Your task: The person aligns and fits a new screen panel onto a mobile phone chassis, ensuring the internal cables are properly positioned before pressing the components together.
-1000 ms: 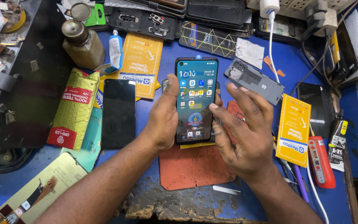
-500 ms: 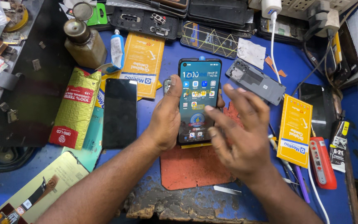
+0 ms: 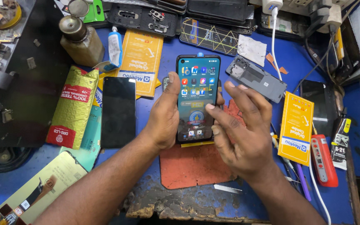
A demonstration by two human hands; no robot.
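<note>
Smartphone (image 3: 196, 98) with its screen lit stands upright above the red work mat (image 3: 196, 166), gripped along its left edge by the left hand (image 3: 165, 118). Right hand (image 3: 240, 133) is open, holding nothing, one fingertip touching the screen. One dark phone (image 3: 118, 110) lies to the left, two yellow packets (image 3: 140, 58) lie on the blue bench (image 3: 42, 183), and one grey back cover (image 3: 257, 79).

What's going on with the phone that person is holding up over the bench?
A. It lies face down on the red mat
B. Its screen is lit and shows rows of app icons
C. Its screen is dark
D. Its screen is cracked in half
B: the phone in the left hand shows a bright home screen with coloured icons, while the right hand hovers beside it, a fingertip at the glass.
</note>
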